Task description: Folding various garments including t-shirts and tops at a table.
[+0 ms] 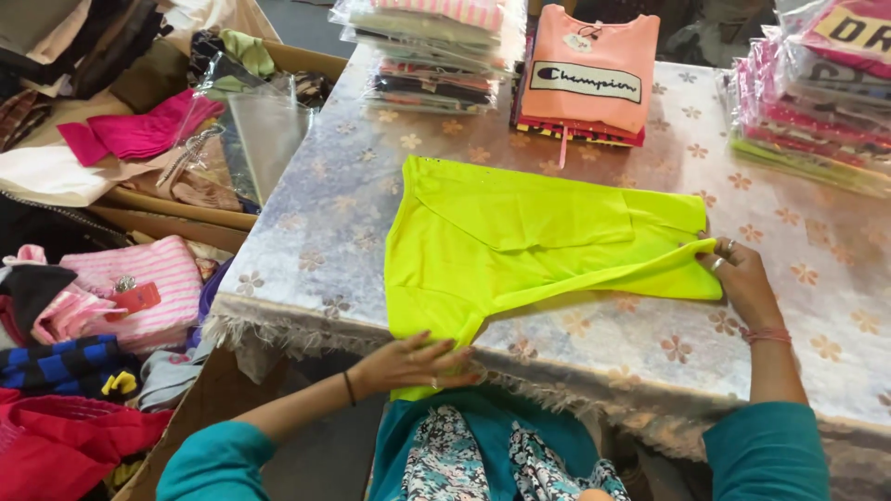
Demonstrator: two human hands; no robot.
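Your left hand [416,362] lies flat, fingers spread, pressing the neon shirt's [520,243] lower end at the table [316,232] edge near you. Your right hand [740,278] pinches the shirt's folded right edge, fingers closed on the cloth. The shirt lies partly folded mid-table. A peach shirt stack [587,79] sits behind it, bagged stacks [436,51] to its left and far right [817,102]. Boxes of clothes [121,278] sit left of the table.
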